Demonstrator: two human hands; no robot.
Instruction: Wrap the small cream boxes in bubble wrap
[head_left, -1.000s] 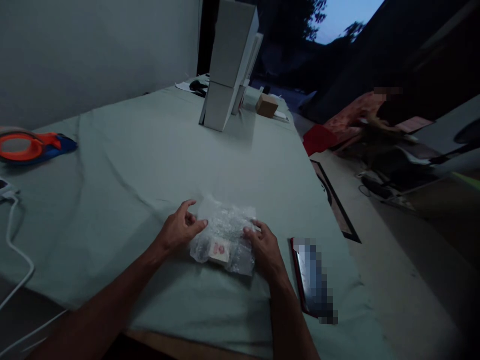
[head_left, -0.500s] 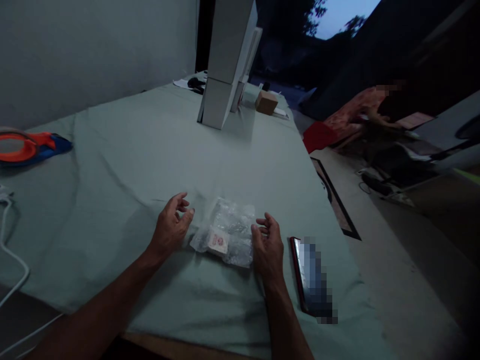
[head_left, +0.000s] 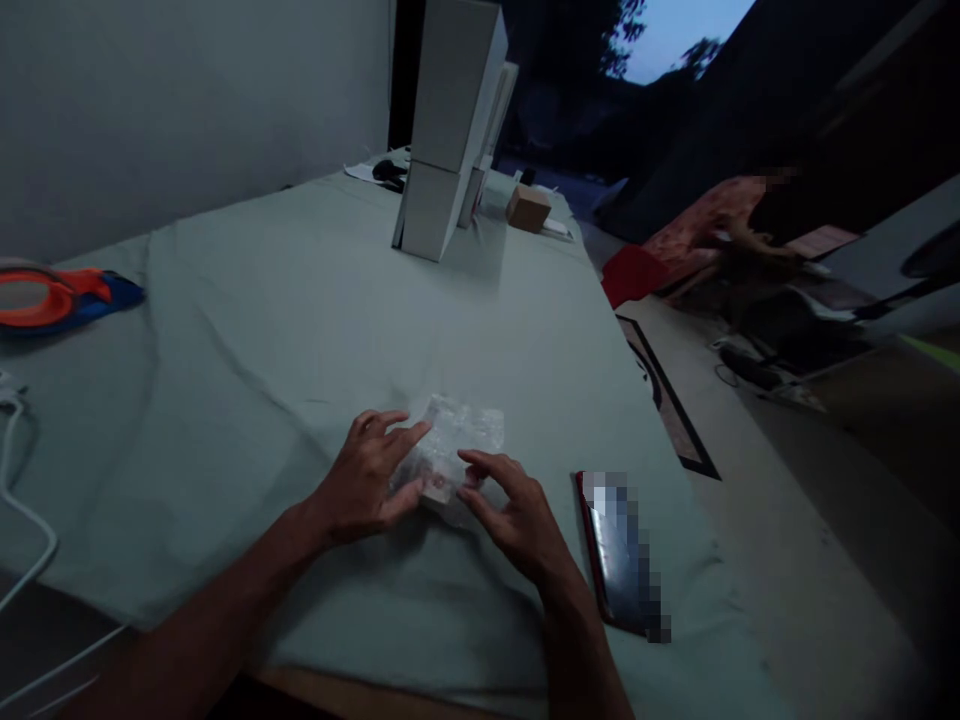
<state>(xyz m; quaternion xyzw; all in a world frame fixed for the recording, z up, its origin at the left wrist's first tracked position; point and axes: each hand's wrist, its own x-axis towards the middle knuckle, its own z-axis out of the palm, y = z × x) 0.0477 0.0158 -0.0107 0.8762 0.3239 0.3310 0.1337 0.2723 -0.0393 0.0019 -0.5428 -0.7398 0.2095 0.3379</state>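
Note:
A small pale box with red print (head_left: 435, 487) lies on a sheet of clear bubble wrap (head_left: 469, 425) near the front of the table. My left hand (head_left: 375, 472) is at the left side of the wrap, fingers spread, its thumb tip by the box's left side. From the right, my right hand (head_left: 514, 505) reaches over the wrap, thumb and index finger curved and apart, tips just right of the box. Both hands partly cover the wrap. Whether the right fingertips press on the film cannot be made out.
A phone in a red case (head_left: 619, 555) lies right of my right hand. Tall white boxes (head_left: 450, 130) and a brown carton (head_left: 529, 207) stand farther back. An orange and blue object (head_left: 67, 297) and a white cable (head_left: 34, 510) are at left. Another person (head_left: 712, 225) sits beyond the table.
Both hands have moved inward over the bubble wrap, from either side of it to close beside the box. The box and wrap stay in about the same place.

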